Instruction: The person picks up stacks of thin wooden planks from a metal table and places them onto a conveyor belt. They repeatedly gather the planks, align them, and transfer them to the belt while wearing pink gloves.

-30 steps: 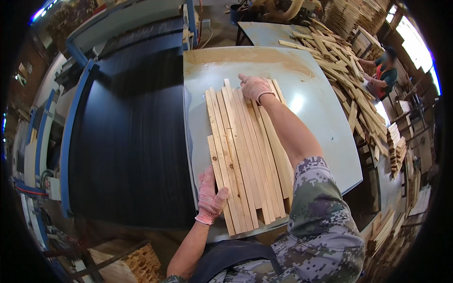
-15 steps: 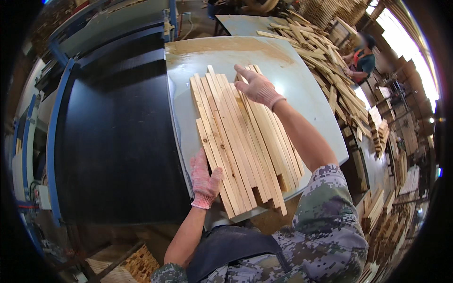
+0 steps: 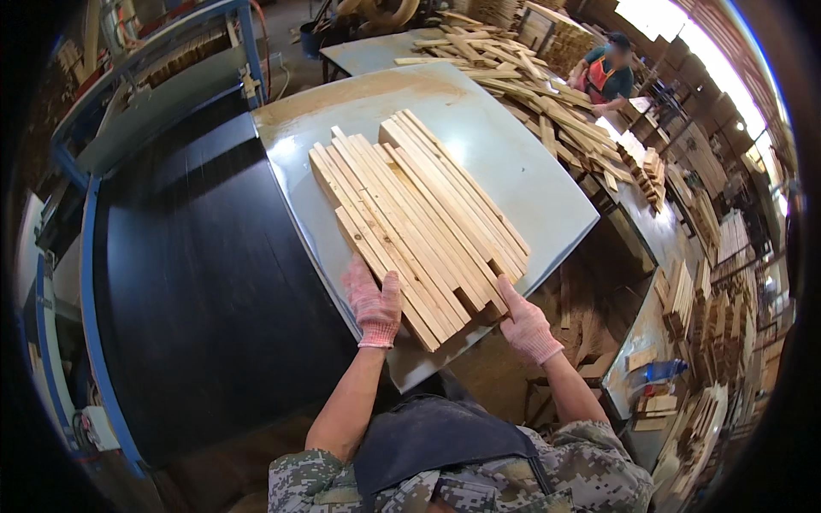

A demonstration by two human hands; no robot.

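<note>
A bundle of pale wooden strips [image 3: 402,222] lies side by side on a grey-blue metal table [image 3: 530,171], with uneven ends and a narrow gap near its far end. My left hand [image 3: 374,303], in a pinkish knit glove, rests along the bundle's left side near the close corner, fingers stretched and thumb apart. At the near right corner my right hand [image 3: 526,325], gloved alike, has its extended fingers against the ends of the strips; part of its fingers is hidden by the wood.
A black conveyor belt [image 3: 197,282] in a blue frame [image 3: 92,282] runs along the left. Beyond the table lies a heap of loose strips [image 3: 547,111], where a co-worker [image 3: 605,73] stands. A blue bottle [image 3: 663,370] sits on a side bench at right.
My right hand has come from the bundle's far end to its near right corner. The near ends of the strips sit more evenly. My left hand stays at the left side. The view has shifted.
</note>
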